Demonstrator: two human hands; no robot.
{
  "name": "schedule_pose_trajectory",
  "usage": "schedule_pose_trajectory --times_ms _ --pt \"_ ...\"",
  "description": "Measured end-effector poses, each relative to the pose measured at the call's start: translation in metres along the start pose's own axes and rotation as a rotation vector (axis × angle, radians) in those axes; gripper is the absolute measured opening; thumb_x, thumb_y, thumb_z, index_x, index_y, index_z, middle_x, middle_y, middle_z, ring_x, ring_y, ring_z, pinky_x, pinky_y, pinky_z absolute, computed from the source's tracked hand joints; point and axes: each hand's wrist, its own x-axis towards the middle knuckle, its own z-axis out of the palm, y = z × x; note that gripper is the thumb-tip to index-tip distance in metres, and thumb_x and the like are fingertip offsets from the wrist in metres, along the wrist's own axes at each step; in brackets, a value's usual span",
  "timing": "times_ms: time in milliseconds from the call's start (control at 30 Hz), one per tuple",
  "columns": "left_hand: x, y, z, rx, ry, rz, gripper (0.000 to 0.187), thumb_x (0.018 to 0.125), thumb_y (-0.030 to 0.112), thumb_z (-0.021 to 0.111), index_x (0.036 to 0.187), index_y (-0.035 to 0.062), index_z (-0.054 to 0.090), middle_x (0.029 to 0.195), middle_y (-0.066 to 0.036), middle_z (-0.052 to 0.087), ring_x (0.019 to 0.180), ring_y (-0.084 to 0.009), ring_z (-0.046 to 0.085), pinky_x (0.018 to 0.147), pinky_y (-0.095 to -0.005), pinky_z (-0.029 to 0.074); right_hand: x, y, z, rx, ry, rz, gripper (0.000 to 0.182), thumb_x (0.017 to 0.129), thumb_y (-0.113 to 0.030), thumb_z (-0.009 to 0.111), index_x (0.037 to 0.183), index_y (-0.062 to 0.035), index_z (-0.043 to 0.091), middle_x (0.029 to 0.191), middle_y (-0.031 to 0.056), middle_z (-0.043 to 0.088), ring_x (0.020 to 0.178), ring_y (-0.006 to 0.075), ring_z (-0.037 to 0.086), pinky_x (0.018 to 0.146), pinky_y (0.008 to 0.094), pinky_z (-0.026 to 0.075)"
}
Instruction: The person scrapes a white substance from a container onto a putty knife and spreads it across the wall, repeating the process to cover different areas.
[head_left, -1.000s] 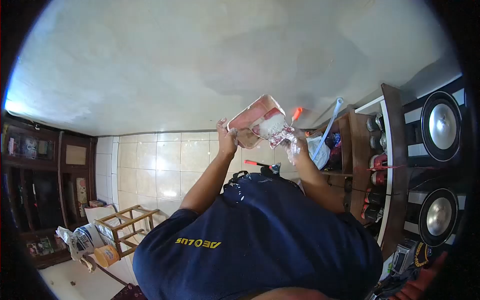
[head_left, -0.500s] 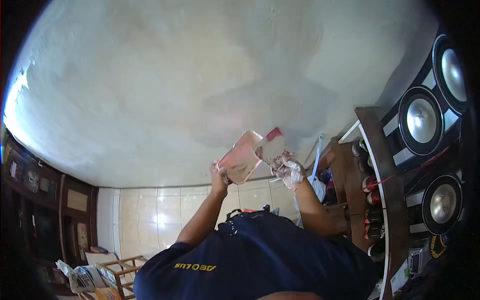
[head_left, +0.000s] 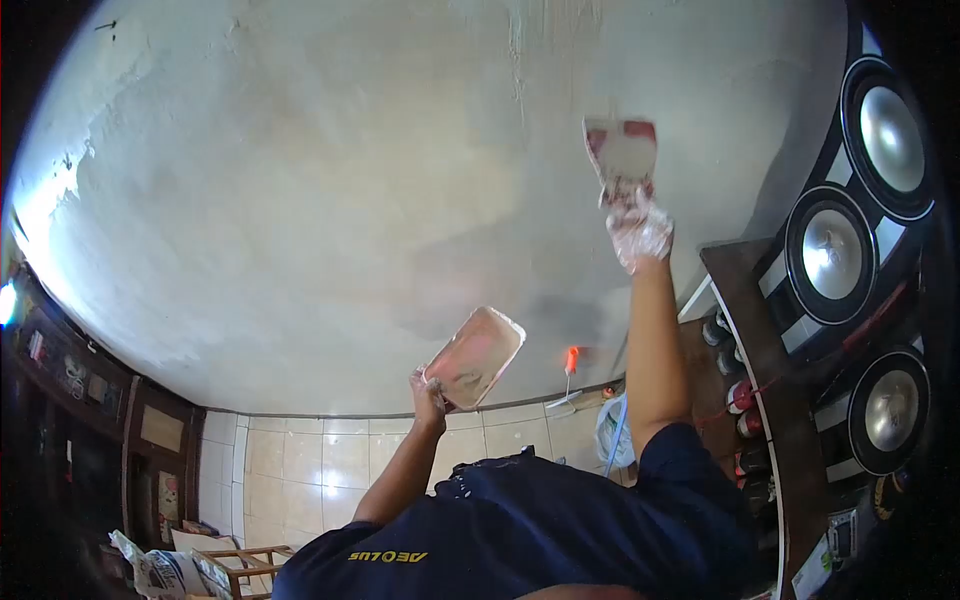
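A shallow pinkish tray [head_left: 478,350], smeared with pale putty, is gripped at its lower left edge by my left hand [head_left: 428,400]. My right hand [head_left: 641,235], coated in white putty, is raised on an outstretched arm and closed round a putty knife [head_left: 624,155]. The knife's wide blade, reddish with a grey-white smear across it, points up and overlaps the wall [head_left: 400,200]. That wall is grey-white and patchy, with rough vertical streaks above the blade.
At right, large round speakers [head_left: 880,415] stand beside a dark wooden shelf [head_left: 740,290] holding shoes. An orange-handled roller [head_left: 571,360] leans at the wall's foot near a plastic bag [head_left: 612,435]. Dark cabinets [head_left: 160,430] and a wooden frame [head_left: 245,572] are on the left, over a tiled floor [head_left: 345,460].
My right hand has carried the putty knife from beside the tray up and right to the wall. The tray in my left hand sits slightly lower in view. The orange-handled roller now shows.
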Motion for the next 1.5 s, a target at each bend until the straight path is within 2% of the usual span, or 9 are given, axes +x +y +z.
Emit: schedule_pose_trajectory --times_ms 167,367,700,933,1033,1100,1167,1233,1500 --pt "-0.007 0.007 -0.001 -0.012 0.005 0.011 0.050 0.083 0.016 0.039 0.128 0.0164 0.017 0.124 -0.013 0.036 0.106 -0.0314 0.048 0.075 -0.0492 0.049 0.071 -0.040 0.048 -0.121 -0.045 -0.102 0.033 0.081 -0.017 0.057 0.111 -0.0082 0.048 0.101 0.0089 0.060 0.086 0.0222 0.061 0.066 0.0304 0.050" --pt "0.001 -0.007 -0.014 -0.039 -0.018 0.031 0.052 0.083 0.017 0.038 0.129 0.0155 0.015 0.125 -0.014 0.036 0.107 -0.0321 0.048 0.074 -0.0488 0.050 0.098 -0.037 0.061 -0.286 0.359 -0.210 0.035 0.075 -0.016 0.066 0.104 -0.0037 0.052 0.091 0.0078 0.059 0.077 0.0212 0.059 0.073 0.0359 0.050" --pt "-0.009 -0.008 -0.008 0.018 -0.030 -0.010 0.047 0.081 0.017 0.039 0.125 0.0137 0.020 0.123 -0.015 0.038 0.102 -0.0322 0.052 0.074 -0.0487 0.051 0.020 0.063 -0.065 -0.288 0.719 -0.049 0.030 0.077 -0.020 0.066 0.102 -0.0046 0.057 0.092 0.0081 0.060 0.079 0.0207 0.060 0.068 0.0336 0.052" --pt "-0.013 -0.008 -0.004 0.001 -0.091 -0.002 0.049 0.082 0.022 0.041 0.125 0.0132 0.019 0.122 -0.015 0.039 0.103 -0.0325 0.052 0.074 -0.0479 0.051 -0.051 0.060 -0.074 -0.036 0.405 -0.026 0.038 0.083 -0.011 0.055 0.119 -0.0038 0.045 0.105 0.0116 0.058 0.096 0.0236 0.057 0.078 0.0356 0.051" --pt "-0.018 0.000 -0.001 0.015 -0.056 0.002 0.051 0.081 0.022 0.041 0.126 0.0133 0.018 0.123 -0.015 0.038 0.105 -0.0329 0.051 0.074 -0.0477 0.052 0.016 -0.008 0.013 -0.040 0.319 -0.161 0.028 0.084 -0.013 0.056 0.109 -0.0040 0.050 0.100 0.0097 0.060 0.081 0.0180 0.060 0.065 0.0246 0.051" --pt "-0.012 -0.006 -0.006 0.052 -0.076 0.035 0.052 0.081 0.023 0.042 0.126 0.0132 0.018 0.124 -0.015 0.037 0.106 -0.0325 0.051 0.074 -0.0478 0.052 0.059 -0.053 0.070 -0.205 0.082 -0.309 0.023 0.083 -0.012 0.056 0.104 -0.0036 0.053 0.097 0.0100 0.060 0.080 0.0174 0.060 0.067 0.0266 0.051" --pt "-0.013 -0.005 -0.003 0.055 -0.049 0.032 0.053 0.080 0.023 0.042 0.126 0.0136 0.018 0.124 -0.015 0.037 0.106 -0.0323 0.050 0.074 -0.0476 0.052 0.084 -0.069 0.125 -0.280 0.194 -0.356 0.021 0.080 -0.016 0.059 0.097 -0.0026 0.057 0.091 0.0089 0.060 0.075 0.0176 0.059 0.066 0.0277 0.051" --pt "-0.016 -0.008 -0.003 0.055 -0.017 0.028 0.054 0.080 0.024 0.043 0.127 0.0140 0.018 0.124 -0.014 0.037 0.106 -0.0321 0.050 0.074 -0.0475 0.052 0.142 -0.049 0.065 -0.349 0.179 -0.458 0.024 0.078 -0.021 0.062 0.091 -0.0018 0.061 0.084 0.0078 0.060 0.069 0.0173 0.059 0.060 0.0288 0.050" --pt "-0.008 -0.022 -0.037 0.028 -0.045 -0.008 0.049 0.081 0.030 0.042 0.125 0.0156 0.024 0.121 -0.012 0.041 0.107 -0.0306 0.049 0.075 -0.0474 0.050 -0.045 0.102 -0.136 -0.367 0.771 -0.071 0.023 0.077 -0.014 0.064 0.092 0.0020 0.059 0.080 0.0075 0.061 0.058 0.0149 0.057 0.049 0.0275 0.046"
